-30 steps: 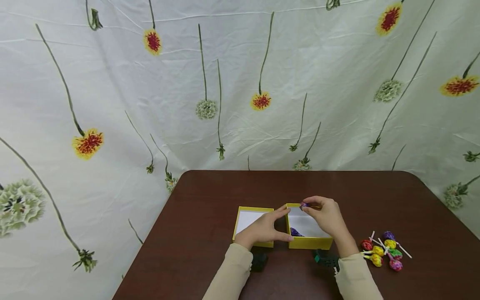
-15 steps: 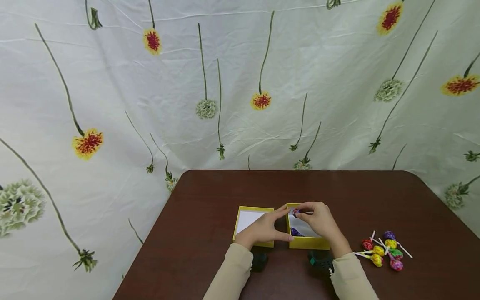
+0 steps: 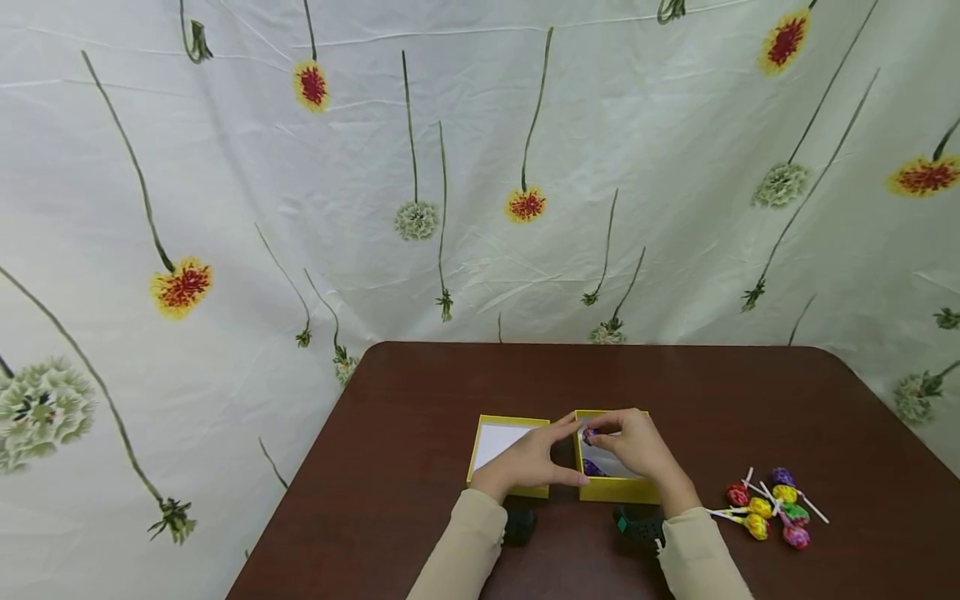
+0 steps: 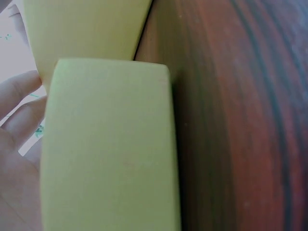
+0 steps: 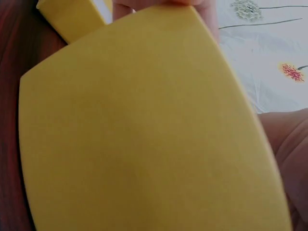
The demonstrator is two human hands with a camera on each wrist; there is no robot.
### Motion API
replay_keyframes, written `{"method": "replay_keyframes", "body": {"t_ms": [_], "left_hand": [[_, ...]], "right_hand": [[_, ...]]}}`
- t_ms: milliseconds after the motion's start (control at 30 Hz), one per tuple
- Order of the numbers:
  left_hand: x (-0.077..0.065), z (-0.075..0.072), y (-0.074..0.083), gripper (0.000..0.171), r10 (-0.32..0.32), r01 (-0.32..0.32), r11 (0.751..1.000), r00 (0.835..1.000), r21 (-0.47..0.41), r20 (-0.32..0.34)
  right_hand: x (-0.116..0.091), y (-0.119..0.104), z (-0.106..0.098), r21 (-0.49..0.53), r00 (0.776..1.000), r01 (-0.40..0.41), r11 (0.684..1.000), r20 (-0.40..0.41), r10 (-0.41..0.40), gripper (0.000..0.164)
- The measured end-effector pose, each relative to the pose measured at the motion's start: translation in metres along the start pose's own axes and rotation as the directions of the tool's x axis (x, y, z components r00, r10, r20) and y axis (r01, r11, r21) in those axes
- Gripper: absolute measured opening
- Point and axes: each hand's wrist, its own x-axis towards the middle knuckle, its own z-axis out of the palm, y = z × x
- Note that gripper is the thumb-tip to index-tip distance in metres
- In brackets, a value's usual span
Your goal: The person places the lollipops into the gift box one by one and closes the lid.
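Note:
In the head view, my right hand pinches a dark red-and-purple lollipop inside the left part of a yellow box. A purple lollipop lies near the box's front left corner. My left hand spans the box's left side, fingers extended towards the far corner and thumb touching the front corner. Beneath this hand, the yellow lid lies with its white inside up. In the left wrist view, the lid's side hides much of the hand. The box wall fills most of the right wrist view, hiding the pinched lollipop.
Several wrapped lollipops lie piled on the brown table, right of the box. A floral cloth hangs behind the table.
My right hand has moved left and down into the box with the lollipop, mostly in the first half second. The left hand stays at the box's left side.

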Motion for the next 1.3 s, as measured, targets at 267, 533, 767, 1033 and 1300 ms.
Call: {"method": "replay_keyframes", "body": {"t_ms": [267, 533, 767, 1033, 1300], "left_hand": [[0.001, 0.002, 0.0, 0.087, -0.003, 0.003, 1.0, 1.0, -0.005, 0.0], [0.0, 0.003, 0.0, 0.087, -0.007, 0.007, 1.0, 1.0, -0.002, 0.008], [0.0, 0.002, 0.0, 0.086, 0.004, -0.004, 1.0, 1.0, -0.002, 0.0], [0.001, 0.002, -0.001, 0.085, 0.007, -0.007, 1.0, 1.0, 0.005, 0.004], [0.001, 0.002, -0.001, 0.085, 0.012, -0.012, 1.0, 1.0, 0.006, -0.002]], "right_hand": [[0.002, 0.001, 0.004, 0.033, 0.998, -0.048, 0.998, 0.037, 0.047, 0.016], [0.001, 0.0, 0.01, -0.051, 0.997, -0.056, 0.997, 0.048, 0.059, 0.01], [0.001, -0.001, 0.012, -0.087, 0.995, -0.05, 0.995, 0.087, 0.058, 0.016], [0.001, 0.001, 0.013, -0.127, 0.993, -0.022, 0.992, 0.116, 0.037, 0.018], [0.001, 0.002, 0.013, -0.124, 0.991, -0.022, 0.992, 0.126, 0.038, 0.018]]}}
